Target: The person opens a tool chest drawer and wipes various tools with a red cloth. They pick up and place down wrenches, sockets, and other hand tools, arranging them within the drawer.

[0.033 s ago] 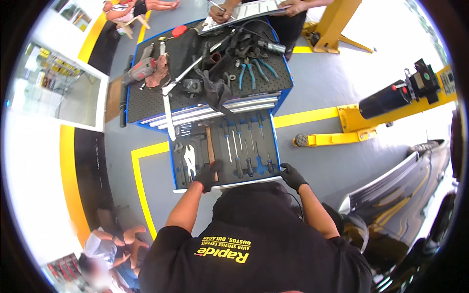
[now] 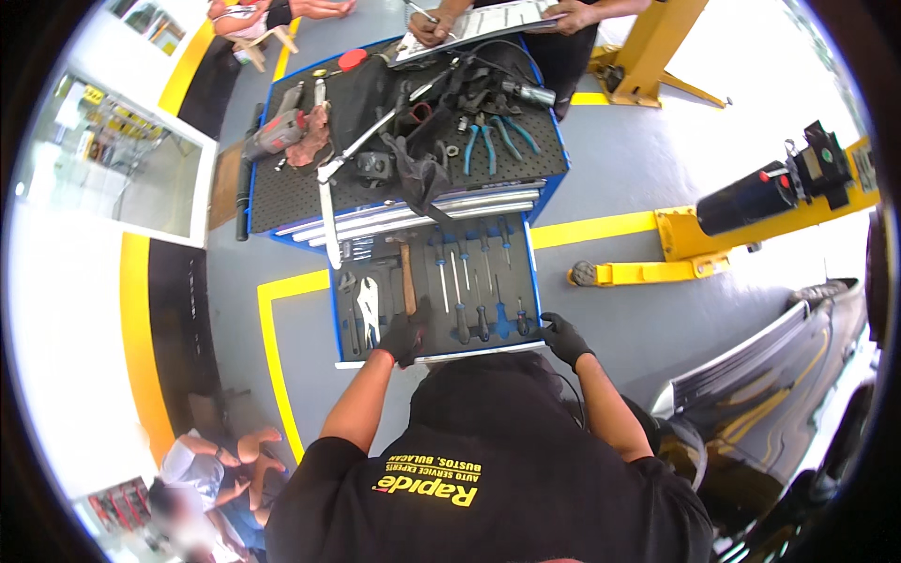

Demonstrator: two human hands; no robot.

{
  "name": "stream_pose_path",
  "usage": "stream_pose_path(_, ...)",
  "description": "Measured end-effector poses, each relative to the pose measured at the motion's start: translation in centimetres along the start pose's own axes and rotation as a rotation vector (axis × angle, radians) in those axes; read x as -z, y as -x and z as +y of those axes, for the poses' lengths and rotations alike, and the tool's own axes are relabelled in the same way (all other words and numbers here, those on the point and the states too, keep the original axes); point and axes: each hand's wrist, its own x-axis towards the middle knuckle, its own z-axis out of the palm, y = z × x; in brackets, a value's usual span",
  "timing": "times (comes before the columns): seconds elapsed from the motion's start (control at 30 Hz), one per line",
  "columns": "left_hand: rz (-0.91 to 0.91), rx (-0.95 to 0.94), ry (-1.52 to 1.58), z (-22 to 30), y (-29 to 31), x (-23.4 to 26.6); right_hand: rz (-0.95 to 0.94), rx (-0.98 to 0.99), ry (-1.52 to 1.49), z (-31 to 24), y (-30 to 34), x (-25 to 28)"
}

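Resting at front edge of open tool drawer (image 2: 531, 281), both hands in black gloves, well apart. Left hand (image 2: 404, 338) curled over drawer's front rim near its left-centre, fingers closed on something dark at butt end of wooden-handled hammer (image 2: 407, 280); can't tell if gripping hammer or just the rim. Just left of that hand, locking pliers (image 2: 369, 310) lying in foam tray, touching nothing else. Mid drawer: row of screwdrivers (image 2: 460, 296) w/ dark handles, lined front-to-back, between the two hands. Right hand (image 2: 566, 338) at drawer's front right corner, fingers spread loosely on the corner edge, holding no tool. Behind drawer, cart top (image 2: 282, 192) w/ black mat: red-grey power tool (image 2: 274, 134) at left side, tangle of black straps (image 2: 418, 174) mid, blue-handled pliers (image 2: 488, 145) toward right edge. Beyond far edge of cart, another person's hands writing on a clipboard (image 2: 479, 21). Far right, on floor, yellow lift arm (image 2: 751, 225).
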Motion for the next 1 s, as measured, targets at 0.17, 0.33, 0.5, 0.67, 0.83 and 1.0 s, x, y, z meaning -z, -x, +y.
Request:
stream_pose_path(0.17,0.346,-0.46,0.019,17.5,-2.9,5.6,-0.31,-0.045,-0.741,-6.3,-4.6,-1.6)
stream_pose_path(0.33,0.688,-0.476,-0.187,25.0,-3.0,6.8,-0.52,0.396,-0.771,-16.6,-3.5,-5.6)
stream_pose_path(0.5,0.699,-0.429,0.042,17.0,-2.9,5.3,-0.622,0.686,-0.556,-19.7,-3.5,-6.8)
stream_pose_path(0.67,0.652,-0.418,0.247,17.2,-2.6,7.9,-0.72,0.674,-0.511,-19.3,-3.9,-7.4)
stream_pose_path(0.83,0.746,0.039,0.405,9.9,-2.7,7.3,-0.769,0.557,-0.573,-22.6,0.4,-5.5)
stream_pose_path(1.0,0.406,0.018,0.198,3.2,1.5,10.6,-0.584,0.117,-0.802,-20.0,-1.2,-3.7)
